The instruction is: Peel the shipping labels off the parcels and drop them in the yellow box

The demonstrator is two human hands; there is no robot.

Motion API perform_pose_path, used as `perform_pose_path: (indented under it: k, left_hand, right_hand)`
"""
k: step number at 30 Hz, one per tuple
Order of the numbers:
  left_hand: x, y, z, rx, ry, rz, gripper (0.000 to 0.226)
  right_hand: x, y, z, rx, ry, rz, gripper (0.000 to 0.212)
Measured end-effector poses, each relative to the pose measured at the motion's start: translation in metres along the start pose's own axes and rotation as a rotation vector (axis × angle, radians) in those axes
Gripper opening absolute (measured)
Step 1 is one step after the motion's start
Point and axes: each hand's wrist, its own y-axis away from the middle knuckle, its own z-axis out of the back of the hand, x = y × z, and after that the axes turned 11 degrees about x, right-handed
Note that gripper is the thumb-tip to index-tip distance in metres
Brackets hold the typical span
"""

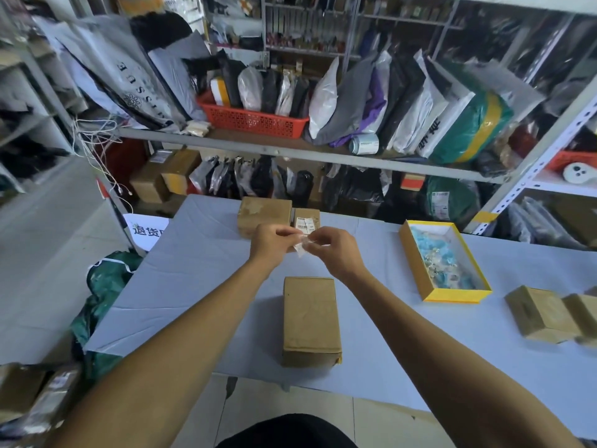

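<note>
Item: peeled shipping label [302, 245], crumpled, pinched between your left hand [269, 240] and right hand [337, 250] above the tabletop's middle. Step: disposal. Next, carry it right and release over the yellow box [416, 270] near the far right edge.
</note>
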Motion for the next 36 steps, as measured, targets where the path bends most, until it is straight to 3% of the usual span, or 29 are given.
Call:
perform_pose_path:
  k: [3, 7, 12, 18, 24, 30, 36]
  left_hand:
    - [-0.001, 0.001, -0.005, -0.054, 0.077, 0.089, 0.003]
    - [-0.002, 0.001, -0.01, 0.001, -0.06, 0.081, 0.013]
    - [0.003, 0.003, -0.006, 0.1, -0.084, 0.104, 0.012]
    - [0.004, 0.0, -0.002, 0.027, -0.009, 0.14, 0.006]
    - [0.007, -0.006, 0.002, 0.094, 0.116, 0.26, 0.004]
    - [0.014, 0.003, -0.007, 0.144, 0.005, 0.12, 0.015]
    - [0.02, 0.001, 0.006, 0.066, -0.075, 0.156, 0.007]
  right_hand:
    - [0.004, 0.002, -0.008, 0.014, 0.087, -0.002, 0.033]
    - [0.001, 0.004, -0.005, 0.005, 0.161, 0.0, 0.015]
    - [-0.006, 0.006, 0.004, 0.043, 0.195, 0.045, 0.011]
    - [-0.005, 0.012, -0.007, 0.143, 0.058, 0.03, 0.042]
    - [-0.004, 0.005, -0.004, 0.109, 0.204, 0.099, 0.014]
    - [-0.008, -0.002, 0.003, 0.055, 0.211, 0.025, 0.012]
    - [-0.009, -0.001, 0.002, 0.233, 0.153, 0.046, 0.02]
